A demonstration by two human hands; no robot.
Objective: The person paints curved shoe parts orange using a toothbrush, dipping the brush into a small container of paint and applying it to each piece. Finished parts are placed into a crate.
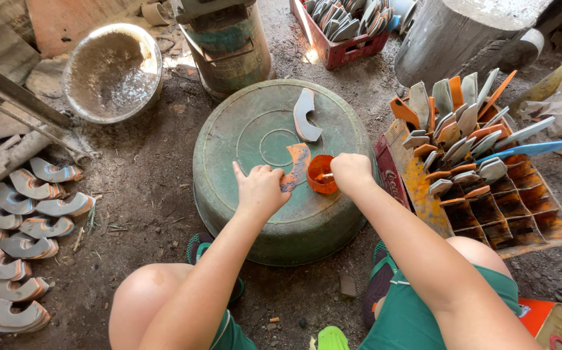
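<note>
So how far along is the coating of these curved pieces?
Done, apparently: orange-edged curved pieces laid out on the ground at left. In hand: the left hand holds one piece on the upturned green tub; the right hand dips into the orange cup. Left: one grey piece and the crate's pieces.

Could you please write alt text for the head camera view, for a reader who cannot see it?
A seated person's left hand holds a curved orange-coated piece on an upturned green tub, while the right hand dips a stick into a small orange cup. Similar pieces lie on the ground.
</note>
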